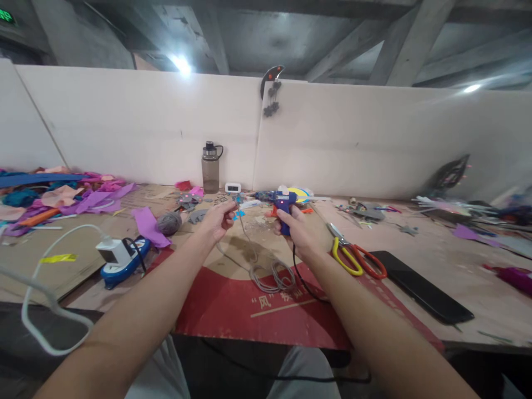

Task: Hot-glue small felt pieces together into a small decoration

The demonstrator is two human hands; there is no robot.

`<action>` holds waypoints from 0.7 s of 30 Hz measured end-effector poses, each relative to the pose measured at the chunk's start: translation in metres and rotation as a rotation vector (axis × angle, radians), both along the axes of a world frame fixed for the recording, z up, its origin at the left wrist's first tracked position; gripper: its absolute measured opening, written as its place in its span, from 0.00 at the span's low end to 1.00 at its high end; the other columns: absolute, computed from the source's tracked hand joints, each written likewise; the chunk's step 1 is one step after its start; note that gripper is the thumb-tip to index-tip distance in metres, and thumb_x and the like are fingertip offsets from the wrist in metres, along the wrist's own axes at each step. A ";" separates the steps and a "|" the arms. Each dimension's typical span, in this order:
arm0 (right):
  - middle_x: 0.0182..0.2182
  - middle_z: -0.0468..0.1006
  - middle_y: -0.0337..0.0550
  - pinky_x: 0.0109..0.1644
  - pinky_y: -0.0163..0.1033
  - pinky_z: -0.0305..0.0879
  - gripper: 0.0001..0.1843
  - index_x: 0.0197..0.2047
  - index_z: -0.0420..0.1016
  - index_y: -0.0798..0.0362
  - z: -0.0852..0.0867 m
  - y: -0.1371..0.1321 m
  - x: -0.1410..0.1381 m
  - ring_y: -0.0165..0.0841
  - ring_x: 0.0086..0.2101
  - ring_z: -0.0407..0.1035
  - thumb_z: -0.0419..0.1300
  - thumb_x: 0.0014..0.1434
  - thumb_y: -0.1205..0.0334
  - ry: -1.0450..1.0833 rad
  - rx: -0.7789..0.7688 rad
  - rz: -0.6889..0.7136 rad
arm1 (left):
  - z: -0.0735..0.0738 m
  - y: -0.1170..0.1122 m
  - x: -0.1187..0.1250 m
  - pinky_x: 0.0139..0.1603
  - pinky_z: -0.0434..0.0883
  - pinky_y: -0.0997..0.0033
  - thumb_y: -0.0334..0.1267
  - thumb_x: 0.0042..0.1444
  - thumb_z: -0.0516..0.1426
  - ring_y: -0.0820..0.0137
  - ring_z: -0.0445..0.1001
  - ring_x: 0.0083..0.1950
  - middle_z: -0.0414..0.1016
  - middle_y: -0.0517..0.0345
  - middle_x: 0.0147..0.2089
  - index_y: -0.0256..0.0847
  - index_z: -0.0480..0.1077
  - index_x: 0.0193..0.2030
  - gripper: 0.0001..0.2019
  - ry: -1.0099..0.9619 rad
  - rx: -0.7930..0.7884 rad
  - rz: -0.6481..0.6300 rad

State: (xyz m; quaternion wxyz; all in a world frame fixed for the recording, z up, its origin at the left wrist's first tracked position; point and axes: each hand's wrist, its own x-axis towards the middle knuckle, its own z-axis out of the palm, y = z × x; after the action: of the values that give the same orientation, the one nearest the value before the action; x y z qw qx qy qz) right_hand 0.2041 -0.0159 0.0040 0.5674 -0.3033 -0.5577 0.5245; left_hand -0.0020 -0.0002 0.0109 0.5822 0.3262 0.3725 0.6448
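My right hand (297, 224) is wrapped round the handle of a blue hot glue gun (286, 206), its nozzle turned left and a clear glue stick poking out behind. A small light glows on its side. Facing the nozzle, my left hand (221, 221) is closed in a pinch. Small bright blue pieces (240, 213) show at its fingertips, and grey yarn (246, 233) hangs from there. That yarn runs down to a loose coil (272, 277) on red-and-brown cardboard (266, 316). My fingers partly hide what the left hand pinches.
Scissors (353, 257) and a black phone (424, 285) lie right of my right arm. To the left are a power strip (124, 269) with a white charger, a yarn ball (169, 223) and coloured scraps (62, 197). A bottle (210, 169) stands behind, beside a small clock (233, 188).
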 end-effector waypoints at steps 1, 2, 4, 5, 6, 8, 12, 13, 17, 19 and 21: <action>0.29 0.74 0.37 0.23 0.32 0.59 0.13 0.37 0.63 0.49 -0.002 0.005 0.002 0.24 0.20 0.60 0.59 0.50 0.55 0.069 -0.056 0.020 | 0.000 0.001 -0.001 0.12 0.53 0.87 0.30 0.42 0.63 0.85 0.61 0.17 0.69 0.61 0.24 0.34 0.69 0.29 0.07 -0.004 -0.004 0.003; 0.29 0.74 0.37 0.23 0.32 0.59 0.13 0.36 0.63 0.49 -0.004 0.010 0.004 0.24 0.20 0.60 0.60 0.48 0.55 0.104 -0.116 0.027 | -0.001 0.001 -0.001 0.13 0.53 0.87 0.30 0.42 0.62 0.85 0.61 0.18 0.69 0.61 0.24 0.34 0.69 0.29 0.07 -0.008 -0.009 0.007; 0.26 0.74 0.38 0.23 0.33 0.59 0.11 0.33 0.64 0.50 -0.009 0.019 0.010 0.25 0.19 0.60 0.60 0.48 0.57 0.066 -0.219 -0.018 | 0.000 0.000 0.000 0.13 0.53 0.87 0.29 0.42 0.62 0.85 0.60 0.17 0.69 0.61 0.24 0.34 0.68 0.29 0.07 -0.012 -0.011 0.020; 0.25 0.73 0.39 0.23 0.34 0.60 0.08 0.31 0.64 0.51 -0.012 0.023 0.012 0.26 0.19 0.60 0.59 0.48 0.58 -0.024 -0.251 -0.068 | 0.000 -0.001 0.001 0.13 0.53 0.87 0.29 0.41 0.62 0.85 0.60 0.17 0.69 0.61 0.24 0.34 0.68 0.29 0.07 -0.010 -0.005 0.026; 0.23 0.73 0.40 0.23 0.35 0.60 0.07 0.29 0.64 0.51 -0.014 0.026 0.015 0.27 0.19 0.61 0.58 0.49 0.58 -0.179 -0.258 -0.129 | 0.001 -0.002 0.002 0.13 0.53 0.86 0.28 0.41 0.61 0.84 0.60 0.17 0.69 0.61 0.24 0.34 0.67 0.28 0.07 -0.005 0.008 0.029; 0.20 0.71 0.43 0.25 0.37 0.59 0.08 0.24 0.64 0.52 -0.017 0.031 0.021 0.31 0.20 0.64 0.57 0.50 0.59 -0.559 -0.219 -0.257 | 0.002 -0.004 0.005 0.14 0.54 0.86 0.28 0.40 0.61 0.84 0.61 0.18 0.68 0.62 0.23 0.34 0.66 0.27 0.08 0.021 0.042 0.043; 0.22 0.71 0.54 0.36 0.44 0.59 0.15 0.16 0.61 0.52 -0.014 0.030 0.032 0.45 0.33 0.69 0.60 0.48 0.57 -0.966 -0.054 -0.485 | 0.002 -0.006 0.011 0.19 0.59 0.82 0.30 0.39 0.62 0.81 0.63 0.20 0.65 0.64 0.20 0.36 0.64 0.25 0.09 0.143 0.119 0.129; 0.24 0.72 0.56 0.38 0.46 0.58 0.15 0.17 0.61 0.52 -0.011 0.028 0.033 0.47 0.37 0.68 0.60 0.48 0.57 -0.987 0.026 -0.554 | 0.001 -0.006 0.012 0.20 0.60 0.81 0.31 0.39 0.62 0.80 0.63 0.20 0.66 0.64 0.20 0.36 0.64 0.25 0.09 0.195 0.151 0.157; 0.31 0.71 0.51 0.44 0.45 0.58 0.11 0.27 0.64 0.53 -0.004 0.014 0.013 0.41 0.40 0.66 0.56 0.52 0.54 -0.818 0.314 -0.552 | -0.002 -0.011 0.019 0.24 0.63 0.77 0.33 0.42 0.59 0.77 0.65 0.22 0.68 0.63 0.23 0.37 0.65 0.27 0.06 0.570 0.314 0.301; 0.34 0.71 0.46 0.44 0.43 0.61 0.10 0.33 0.63 0.52 -0.004 0.007 -0.007 0.36 0.38 0.66 0.56 0.51 0.54 -0.534 0.262 -0.320 | -0.002 -0.017 0.024 0.28 0.65 0.75 0.33 0.44 0.58 0.75 0.68 0.26 0.70 0.61 0.25 0.37 0.66 0.28 0.04 0.787 0.405 0.372; 0.37 0.72 0.42 0.46 0.42 0.62 0.16 0.37 0.58 0.50 -0.006 0.000 -0.026 0.33 0.39 0.67 0.59 0.48 0.57 -0.218 0.161 -0.085 | -0.001 -0.023 0.029 0.33 0.66 0.73 0.33 0.45 0.57 0.74 0.69 0.30 0.71 0.59 0.28 0.38 0.67 0.28 0.03 0.939 0.501 0.419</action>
State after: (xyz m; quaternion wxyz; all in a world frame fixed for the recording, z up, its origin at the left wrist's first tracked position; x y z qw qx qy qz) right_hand 0.1781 -0.0159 -0.0018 0.5478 -0.3352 -0.6428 0.4175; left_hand 0.0266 -0.0235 0.0095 0.1188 0.6250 0.4837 0.6011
